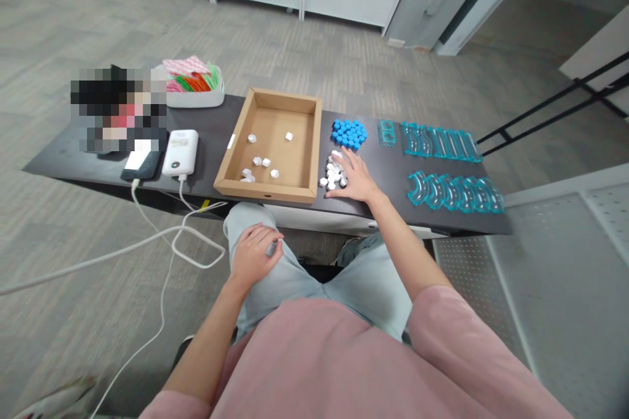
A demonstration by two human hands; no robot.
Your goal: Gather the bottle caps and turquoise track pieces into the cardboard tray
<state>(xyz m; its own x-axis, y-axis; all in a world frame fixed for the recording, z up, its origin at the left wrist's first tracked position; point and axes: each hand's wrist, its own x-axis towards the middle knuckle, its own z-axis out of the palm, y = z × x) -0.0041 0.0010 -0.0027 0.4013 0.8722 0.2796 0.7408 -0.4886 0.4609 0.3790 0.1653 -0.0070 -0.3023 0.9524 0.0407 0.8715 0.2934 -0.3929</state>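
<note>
My right hand lies at a small heap of white hexagonal pieces, its fingers spread apart around the right side of the heap. Part of the heap is hidden under the fingers. Just beyond it sits a cluster of blue hexagonal pieces. To the left stands an open cardboard box with several white pieces scattered on its bottom. My left hand rests on my left thigh, fingers stretched out and holding nothing.
Teal transparent curved and straight pieces lie in rows at the table's right. A white power bank with a cable and a white basket of colourful items stand left. The dark table is narrow; a black metal frame is at right.
</note>
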